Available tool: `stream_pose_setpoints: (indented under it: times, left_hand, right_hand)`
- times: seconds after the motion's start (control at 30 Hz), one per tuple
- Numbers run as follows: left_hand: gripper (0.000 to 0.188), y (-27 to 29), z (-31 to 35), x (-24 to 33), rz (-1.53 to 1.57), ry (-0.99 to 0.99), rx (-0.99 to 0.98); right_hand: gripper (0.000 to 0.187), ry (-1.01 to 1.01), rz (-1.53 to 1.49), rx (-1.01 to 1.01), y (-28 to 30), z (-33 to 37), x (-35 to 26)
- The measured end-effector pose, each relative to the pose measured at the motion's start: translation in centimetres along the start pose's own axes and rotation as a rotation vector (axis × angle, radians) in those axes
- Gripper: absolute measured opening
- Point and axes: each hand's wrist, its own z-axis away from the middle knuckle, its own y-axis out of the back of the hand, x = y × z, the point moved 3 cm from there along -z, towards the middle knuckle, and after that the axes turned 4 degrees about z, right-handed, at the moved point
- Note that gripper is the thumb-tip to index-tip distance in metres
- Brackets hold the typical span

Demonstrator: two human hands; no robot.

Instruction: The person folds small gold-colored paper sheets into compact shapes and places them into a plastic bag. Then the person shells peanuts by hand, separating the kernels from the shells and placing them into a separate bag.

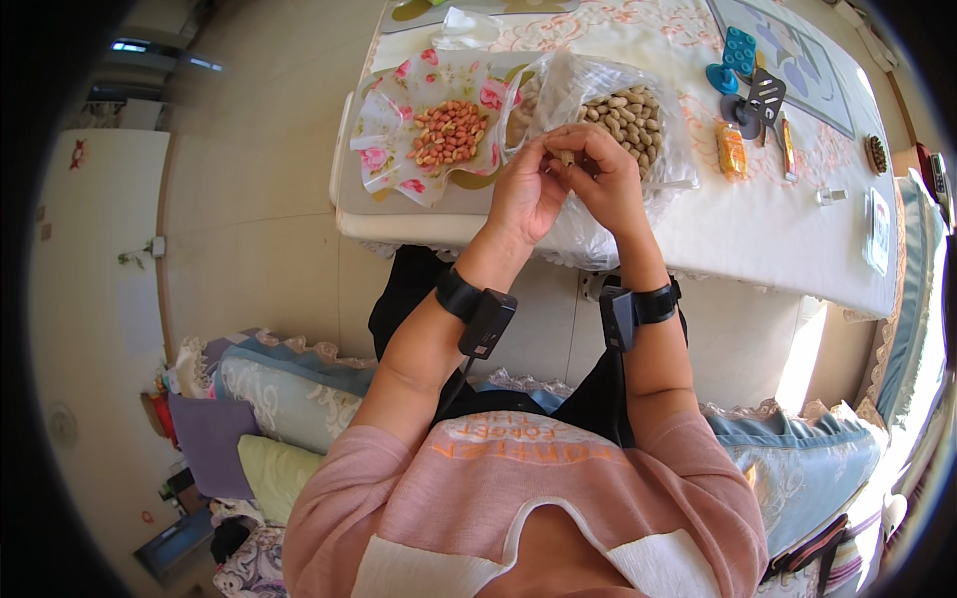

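Both hands meet above the near edge of the plastic bag, fingertips pinched together on one peanut (pixel 565 157). My left hand (pixel 526 194) holds it from the left, and my right hand (pixel 606 181) grips it from the right. Just beyond them lies a clear plastic bag (pixel 670 177) holding unshelled peanuts (pixel 628 118). Left of the hands sits a flower-printed dish with a wavy rim (pixel 384 164), with shelled reddish peanuts (pixel 448 133) heaped in its middle. Whether the held shell is cracked is hidden by the fingers.
On the white tablecloth (pixel 758 234) to the right lie a black slotted spatula (pixel 766 97), a blue silicone piece (pixel 739 52), an orange packet (pixel 731 151) and a small brush (pixel 875 154). A crumpled white tissue (pixel 467 28) lies behind the dish.
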Motion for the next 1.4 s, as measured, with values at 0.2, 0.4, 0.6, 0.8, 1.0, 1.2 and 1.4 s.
stream_pose_setpoints:
  times: [0.2, 0.4, 0.6, 0.8, 1.0, 1.2, 1.4]
  left_hand:
    - [0.019, -0.2, 0.5, 0.2, -0.022, 0.079, 0.020]
    - [0.017, -0.7, 0.8, 0.3, 0.003, 0.119, -0.058]
    - [0.023, 0.7, 2.0, 3.8, -0.086, 0.023, 0.031]
    - [0.045, 1.5, 1.8, 11.2, -0.193, -0.232, 0.143]
    - [0.059, 0.6, 3.0, 12.9, -0.444, -0.328, 0.252]
    - [0.039, -0.8, 3.5, 5.1, -0.007, 0.105, 0.155]
    - [0.034, -0.8, 3.3, 2.9, 0.206, 0.124, 0.099]
  right_hand:
    - [0.017, -0.162, -0.320, 0.035, -0.3, -0.1, 0.9]
    - [0.012, -0.311, -0.450, 0.080, -0.2, 0.2, 1.0]
    - [0.015, -0.491, -0.938, 0.244, 2.3, 0.2, 3.3]
    - [0.018, -0.495, -1.055, 0.290, 2.4, 0.2, 4.3]
    - [0.030, -0.500, -1.096, 0.237, 1.1, -0.1, 3.7]
    - [0.052, -0.188, -0.879, 0.038, -1.4, 0.1, 0.4]
    - [0.041, 0.006, -0.343, 0.123, -0.8, 0.5, -0.2]
